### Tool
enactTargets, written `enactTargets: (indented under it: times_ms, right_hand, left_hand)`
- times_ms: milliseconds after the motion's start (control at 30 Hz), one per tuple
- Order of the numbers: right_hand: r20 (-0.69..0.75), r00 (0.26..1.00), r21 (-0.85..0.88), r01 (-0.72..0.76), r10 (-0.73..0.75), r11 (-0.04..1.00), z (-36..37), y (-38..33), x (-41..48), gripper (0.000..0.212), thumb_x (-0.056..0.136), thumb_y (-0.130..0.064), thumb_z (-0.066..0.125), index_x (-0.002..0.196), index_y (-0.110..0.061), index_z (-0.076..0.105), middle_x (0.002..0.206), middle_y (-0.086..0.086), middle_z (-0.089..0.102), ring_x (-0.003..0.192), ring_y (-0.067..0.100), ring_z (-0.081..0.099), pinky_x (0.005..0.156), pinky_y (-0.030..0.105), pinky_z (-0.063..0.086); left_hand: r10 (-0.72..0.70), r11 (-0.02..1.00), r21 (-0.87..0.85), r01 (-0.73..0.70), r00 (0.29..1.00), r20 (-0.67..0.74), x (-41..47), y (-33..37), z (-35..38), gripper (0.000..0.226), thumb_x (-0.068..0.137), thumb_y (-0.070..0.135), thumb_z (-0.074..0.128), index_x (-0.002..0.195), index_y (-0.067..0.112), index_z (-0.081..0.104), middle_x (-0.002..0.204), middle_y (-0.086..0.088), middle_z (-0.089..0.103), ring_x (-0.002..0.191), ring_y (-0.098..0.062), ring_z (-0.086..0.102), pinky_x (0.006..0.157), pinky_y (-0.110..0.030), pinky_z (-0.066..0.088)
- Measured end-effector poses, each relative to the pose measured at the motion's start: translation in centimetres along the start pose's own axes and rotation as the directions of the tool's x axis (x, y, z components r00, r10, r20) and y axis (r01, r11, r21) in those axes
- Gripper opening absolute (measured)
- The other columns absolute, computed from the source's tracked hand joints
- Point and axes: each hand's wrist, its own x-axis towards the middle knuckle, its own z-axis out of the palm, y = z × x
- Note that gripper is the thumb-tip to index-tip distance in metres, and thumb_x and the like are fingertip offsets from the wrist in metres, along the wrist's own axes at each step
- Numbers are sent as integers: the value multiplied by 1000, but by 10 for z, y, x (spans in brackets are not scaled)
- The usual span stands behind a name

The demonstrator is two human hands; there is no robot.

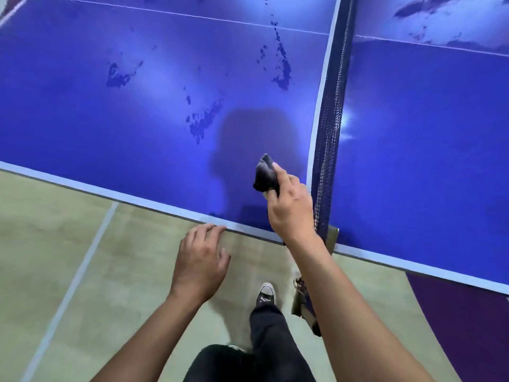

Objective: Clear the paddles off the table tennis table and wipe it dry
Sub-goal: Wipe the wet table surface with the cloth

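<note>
Dark cloth gripped by right hand above blue table, net just right; left hand relaxed, fingers loose, fingertips at table edge; water patches beyond.

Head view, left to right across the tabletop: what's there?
In order: small wet patch → larger wet patch → dark cloth in the right hand → net → big wet patch beyond it.

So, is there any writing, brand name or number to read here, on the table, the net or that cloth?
No readable text anywhere.
Table: only white lines and wet patches, no lettering.
Net: no label visible.
Cloth in the right hand: plain, no tag visible.
Shoe: pale marks near the laces, too blurred to read.
</note>
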Motion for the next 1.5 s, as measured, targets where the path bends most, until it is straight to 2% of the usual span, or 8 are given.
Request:
enactTargets:
  times_ms: [133, 233, 400, 567, 833, 1000, 1167, 1500]
  right_hand:
    - [146, 979, -271, -98, 141, 958, 43, 5, 3, 71, 106, -46, 36, 164, -26, 1, 169, 10, 17, 150, 27, 26, 114, 46, 29]
    - [150, 965, -427, -133, 215, 894, 72, 16, 1, 72, 104, -53, 35, 164, -26, 6, 170, 9, 13, 154, 26, 16, 117, 46, 23]
    - [-131, 963, -280, 193, -237, 940, 71, 30, 8, 46, 92, -31, 56, 137, -21, 63, 152, 9, 51, 137, 28, 49, 113, 44, 36]
    - [136, 901, -257, 433, -412, 864, 75, 73, 5, 53, 98, -26, 61, 150, -21, 52, 162, 6, 37, 150, 24, 36, 123, 47, 27]
    - [-322, 945, -339, -171, 57, 925, 142, 28, -3, 58, 102, -37, 48, 158, -25, 37, 165, 9, 31, 152, 24, 31, 126, 48, 19]
    - [-256, 966, -439, -102, -16, 893, 114, 34, -4, 58, 96, -46, 56, 149, -23, 51, 159, 10, 42, 139, 29, 46, 115, 47, 34]
    - [-218, 975, -383, -45, -43, 923, 124, 39, 6, 61, 100, -47, 50, 158, -29, 37, 167, 3, 27, 156, 17, 18, 126, 54, 11]
    - [-283, 959, -414, -123, 0, 902, 127, 50, 34, 64, 99, -54, 41, 159, -33, 33, 167, 6, 27, 157, 16, 15, 125, 55, 14]
  left_hand:
    - [4, 999, 41, -7, 998, 58, 36, -13, 21, 44, 88, 23, 60, 132, 18, 60, 128, -5, 59, 123, -28, 49, 105, -41, 40]
    - [26, 1000, 14, -28, 994, 105, 48, -25, 38, 43, 86, 22, 62, 129, 18, 61, 128, -7, 58, 122, -28, 50, 104, -41, 40]
    - [103, 995, -29, -100, 987, 123, 59, -46, 48, 43, 80, 15, 69, 123, 16, 63, 133, -11, 54, 123, -34, 50, 100, -44, 42]
    - [220, 975, -48, -215, 965, 141, 65, -64, 48, 47, 77, 14, 70, 123, 16, 63, 135, -12, 55, 126, -35, 50, 102, -45, 43]
    - [335, 942, -41, -333, 928, 161, 74, -89, 43, 49, 78, 14, 70, 127, 17, 62, 139, -11, 55, 130, -34, 49, 107, -44, 41]
    - [346, 938, -53, -342, 927, 147, 95, -91, 34, 47, 86, 15, 64, 133, 14, 59, 142, -15, 51, 133, -34, 44, 110, -44, 35]
    - [394, 918, -81, -388, 915, 90, 126, -83, 36, 47, 82, 13, 67, 129, 10, 62, 140, -18, 54, 132, -37, 48, 107, -47, 43]
    - [491, 871, -38, -490, 871, 30, 237, -40, 50, 58, 92, 28, 50, 145, 8, 51, 155, -21, 40, 144, -40, 36, 118, -51, 32]
